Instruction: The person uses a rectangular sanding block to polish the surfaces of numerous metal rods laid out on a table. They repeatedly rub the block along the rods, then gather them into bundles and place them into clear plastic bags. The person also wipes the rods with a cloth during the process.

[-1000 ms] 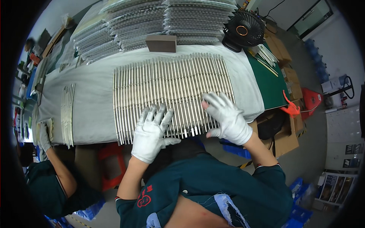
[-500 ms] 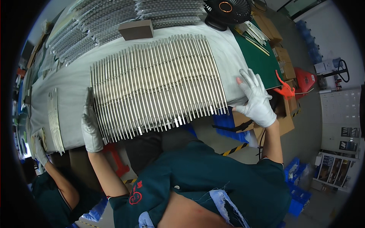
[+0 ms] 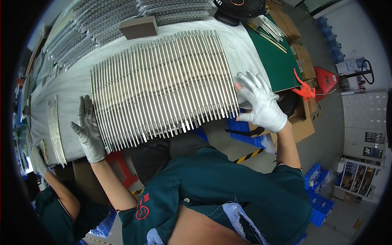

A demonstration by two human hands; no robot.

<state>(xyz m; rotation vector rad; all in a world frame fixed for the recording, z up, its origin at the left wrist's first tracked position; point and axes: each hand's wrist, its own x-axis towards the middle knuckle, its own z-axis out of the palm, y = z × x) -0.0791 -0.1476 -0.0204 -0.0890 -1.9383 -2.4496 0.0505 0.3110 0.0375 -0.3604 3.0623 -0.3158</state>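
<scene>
A wide row of slim silvery metal rods point(image 3: 163, 85) lies side by side on the pale cloth, their near ends reaching past the table edge. My left hand point(image 3: 88, 136), in a whitish glove, is beside the row's left end with its thumb and fingers apart and nothing in it. At the right end is my right hand point(image 3: 263, 104), gloved too, with some fingertips bare. Its fingers are spread and empty, close to the last rods; whether its thumb touches them I cannot tell.
Stacked bagged rods point(image 3: 102, 24), a grey-brown block point(image 3: 139, 27) and a black fan point(image 3: 239, 9) stand at the back. More rods lie on a green mat point(image 3: 271, 61), near a red air gun point(image 3: 304, 87). At left, a co-worker's gloved hand point(image 3: 39, 161) is near a small rod bundle point(image 3: 56, 130).
My left hand has turned and opened away from the row's left end. My right hand has moved left, closer to the rods. The whole view has shifted slightly.
</scene>
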